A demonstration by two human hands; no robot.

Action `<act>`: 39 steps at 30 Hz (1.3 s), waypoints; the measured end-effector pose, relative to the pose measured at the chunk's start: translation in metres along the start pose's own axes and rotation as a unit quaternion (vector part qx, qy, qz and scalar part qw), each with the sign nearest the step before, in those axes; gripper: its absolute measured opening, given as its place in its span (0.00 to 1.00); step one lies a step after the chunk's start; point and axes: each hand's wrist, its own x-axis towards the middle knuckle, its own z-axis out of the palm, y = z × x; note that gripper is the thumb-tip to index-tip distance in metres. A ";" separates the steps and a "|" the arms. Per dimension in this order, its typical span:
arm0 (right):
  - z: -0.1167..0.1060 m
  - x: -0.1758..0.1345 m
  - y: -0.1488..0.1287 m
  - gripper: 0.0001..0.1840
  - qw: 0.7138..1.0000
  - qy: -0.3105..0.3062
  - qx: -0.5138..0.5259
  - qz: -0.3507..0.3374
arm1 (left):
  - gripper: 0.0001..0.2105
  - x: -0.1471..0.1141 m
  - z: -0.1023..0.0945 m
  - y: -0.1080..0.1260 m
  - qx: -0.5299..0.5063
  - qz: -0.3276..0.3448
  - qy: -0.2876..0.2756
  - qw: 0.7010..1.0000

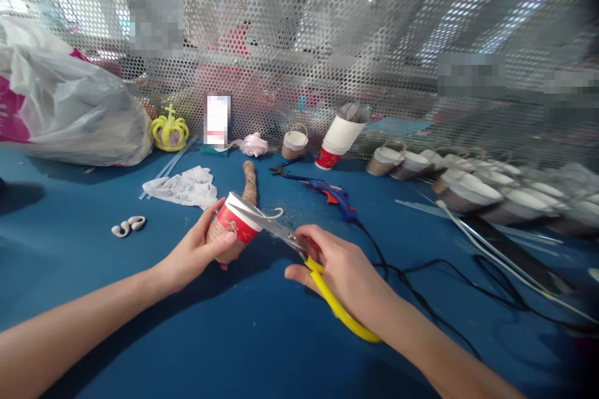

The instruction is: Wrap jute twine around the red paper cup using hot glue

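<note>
My left hand (199,246) is wrapped round a red and white paper cup (238,222), tilted, its lower part wound with brown twine. In my right hand (344,268) is a pair of scissors (322,290) with yellow handles. The metal blades lie at the cup's white rim, where a thin curled white strip (274,213) sticks out. Just behind the cup, a roll of brown twine (249,181) lies on the blue table (201,336). My fingers hide part of the cup's twine-wound side.
A blue glue gun (334,194) with a black cord lies right of centre, near pliers (281,169). Stacked paper cups (341,137) lean behind. Several small lined baskets (472,190) stand at right; a plastic bag (79,106) and yellow crown (170,131) at left. Perforated metal (281,31) borders the back.
</note>
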 end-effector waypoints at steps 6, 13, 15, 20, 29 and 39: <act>-0.004 0.000 -0.001 0.18 1.000 0.014 0.002 -0.009 | 0.43 0.003 -0.005 0.003 -0.024 0.008 0.005 1.000; -0.005 -0.001 -0.001 0.20 1.000 0.007 0.001 -0.005 | 0.27 0.007 -0.011 0.000 -0.105 -0.045 -0.091 0.989; -0.004 0.000 0.000 0.22 1.000 0.006 0.001 -0.008 | 0.27 0.006 -0.009 0.002 -0.080 -0.027 -0.072 0.994; -0.001 0.001 0.002 0.23 1.000 0.010 -0.001 -0.019 | 0.34 0.001 -0.001 0.004 -0.019 -0.020 -0.053 0.998; 0.001 -0.001 0.004 0.19 1.000 0.012 -0.013 -0.003 | 0.38 0.002 0.000 0.004 0.014 -0.019 -0.014 1.000; -0.002 -0.001 0.003 0.18 1.000 0.014 0.004 -0.015 | 0.31 0.009 -0.016 0.002 -0.089 -0.068 -0.123 0.986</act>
